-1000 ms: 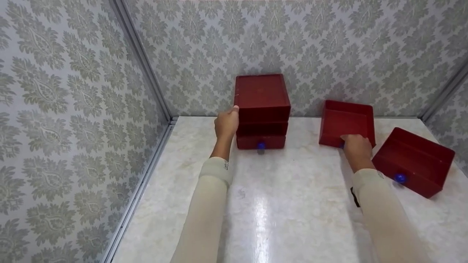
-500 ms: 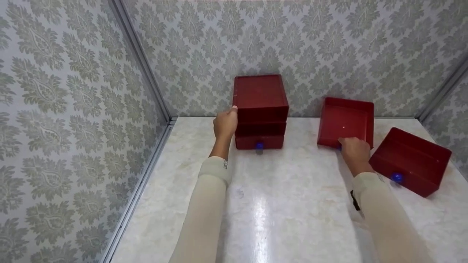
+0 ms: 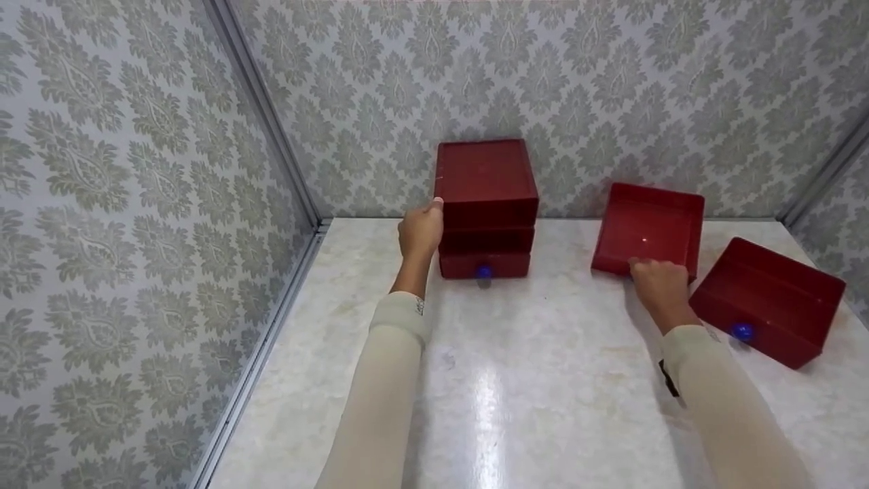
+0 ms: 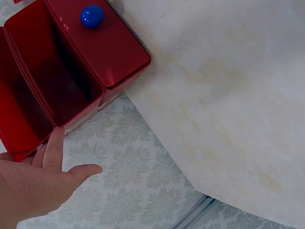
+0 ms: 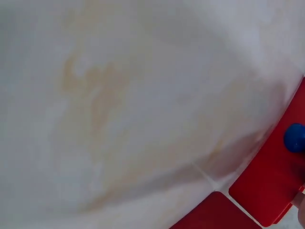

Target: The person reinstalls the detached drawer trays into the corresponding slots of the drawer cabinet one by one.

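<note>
A red drawer cabinet (image 3: 485,173) stands against the back wall. Its two upper slots gape; the bottom drawer (image 3: 455,266), with a blue knob (image 4: 92,16), sits in place. My left hand (image 3: 420,232) rests on the cabinet's left side, fingers extended and thumb spread in the left wrist view. Farther right, my right hand (image 3: 662,288) grips the front of a loose red drawer (image 3: 648,227) that has nothing large inside. Its blue knob (image 5: 295,137) shows in the right wrist view, where just a bit of the hand appears at the edge.
Another loose red drawer (image 3: 774,292) with a blue knob (image 3: 742,331) lies angled at the right, close beside the gripped one. The pale marbled table (image 3: 543,380) meets patterned walls (image 3: 380,81) behind and at both sides.
The gripped drawer has turned slightly, its back edge swinging to the right. My right hand has come a little nearer. My left hand and the cabinet have stayed put.
</note>
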A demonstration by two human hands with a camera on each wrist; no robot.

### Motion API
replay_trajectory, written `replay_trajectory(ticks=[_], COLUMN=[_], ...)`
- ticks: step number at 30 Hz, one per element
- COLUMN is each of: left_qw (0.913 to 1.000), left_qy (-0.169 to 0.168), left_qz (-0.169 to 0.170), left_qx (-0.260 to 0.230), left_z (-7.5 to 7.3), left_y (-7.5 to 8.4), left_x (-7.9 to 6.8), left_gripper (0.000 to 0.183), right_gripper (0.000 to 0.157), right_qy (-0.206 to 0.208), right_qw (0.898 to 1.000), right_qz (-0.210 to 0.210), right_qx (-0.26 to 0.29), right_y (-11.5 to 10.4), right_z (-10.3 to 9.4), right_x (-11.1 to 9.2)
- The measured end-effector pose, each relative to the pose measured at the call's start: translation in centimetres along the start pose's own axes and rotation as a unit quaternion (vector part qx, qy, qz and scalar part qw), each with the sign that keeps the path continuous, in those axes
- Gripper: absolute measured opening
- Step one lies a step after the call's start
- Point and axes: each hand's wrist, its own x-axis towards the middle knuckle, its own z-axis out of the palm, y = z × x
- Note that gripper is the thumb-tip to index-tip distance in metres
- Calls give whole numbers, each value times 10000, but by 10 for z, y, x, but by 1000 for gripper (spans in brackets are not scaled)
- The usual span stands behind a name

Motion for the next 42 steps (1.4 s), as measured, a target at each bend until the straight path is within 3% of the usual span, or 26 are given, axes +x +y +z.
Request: replay_trajectory(ticks=[6,9,14,27,42], left_qw=[10000,10000,10000,9998,9999], left_qy=[33,35,29,67,72], left_qz=[15,32,39,142,107], left_qx=[-9,8,-35,-75,-21], left_z=[1,1,1,1,2], left_y=[1,0,-3,-3,-3], left_x=[1,2,2,2,2], left_gripper=[53,49,48,54,54], right_gripper=[14,14,21,25,19], right_qy=[632,748,455,309,719], right_qw=[9976,9966,9979,9958,9852], right_qz=[-187,-280,-439,-767,-1272], right_qx=[204,205,120,395,893], right_y=[0,-4,-10,-31,-88], right_z=[-15,-26,-45,-84,-113], right_x=[6,10,11,-3,-47])
